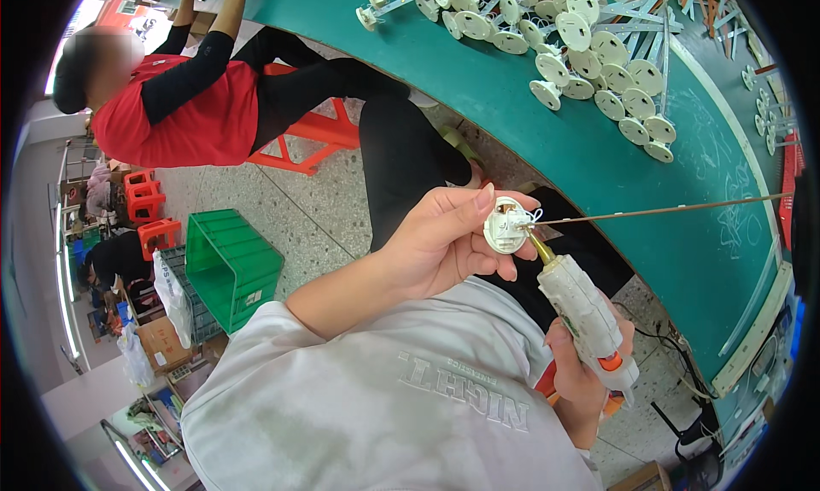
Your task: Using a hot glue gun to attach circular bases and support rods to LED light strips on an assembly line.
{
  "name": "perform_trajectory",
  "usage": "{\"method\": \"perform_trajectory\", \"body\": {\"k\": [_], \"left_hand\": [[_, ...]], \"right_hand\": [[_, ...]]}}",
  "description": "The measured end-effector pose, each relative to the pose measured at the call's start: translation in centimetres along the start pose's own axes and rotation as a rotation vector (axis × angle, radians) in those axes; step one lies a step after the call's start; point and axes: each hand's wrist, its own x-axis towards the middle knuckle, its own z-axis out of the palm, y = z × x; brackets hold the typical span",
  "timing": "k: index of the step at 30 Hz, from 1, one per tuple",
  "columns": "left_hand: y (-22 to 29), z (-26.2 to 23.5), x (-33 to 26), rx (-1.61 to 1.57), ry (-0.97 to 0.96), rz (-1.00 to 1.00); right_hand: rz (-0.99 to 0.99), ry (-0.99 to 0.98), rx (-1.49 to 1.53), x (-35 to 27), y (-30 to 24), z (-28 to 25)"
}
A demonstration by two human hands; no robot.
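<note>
My left hand [431, 245] pinches a small white round disc [502, 236] by its edge, between thumb and fingers. A long thin brown strip [658, 210] reaches from the disc out to the right over the table, and a short loop of white wire shows at the joint. Wrapped around a white hot glue gun [582, 307] with an orange trigger is my right hand [574, 367]. The gun's brass nozzle [540, 245] points up at the disc, its tip at or very close to the spot where the strip meets it.
On the green table [512, 128] lies a large pile of similar white discs [598, 73] with strips. A co-worker in a red shirt [196, 115] sits at the far left on a red stool [320, 132]. A green crate [231, 265] stands on the floor; dark cables [675, 350] hang at right.
</note>
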Motion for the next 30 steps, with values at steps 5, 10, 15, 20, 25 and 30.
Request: {"method": "perform_trajectory", "body": {"k": [5,10,15,20,25,30], "left_hand": [[-0.2,0.5,0.4,-0.010,0.059,0.035],[0.2,0.2,0.5,0.104,0.078,0.075],[0.4,0.9,0.5,0.361,0.167,0.163],[1.9,0.9,0.3,0.543,0.184,0.332],[4.7,-0.4,0.5,0.380,0.160,0.536],[5.6,-1.7,0.1,0.299,0.220,0.548]], "right_hand": [[-0.268,-0.248,-0.099,0.3,1.6,-1.5],[-0.153,-0.052,-0.030,1.4,0.4,-0.5],[-0.131,-0.116,-0.116,1.6,0.4,-1.3],[-0.370,-0.249,-0.238,2.0,1.1,-1.9],[0.110,0.332,0.069,1.9,1.5,-2.4],[0.140,0.526,-0.534,8.8,3.2,-11.2]]}}
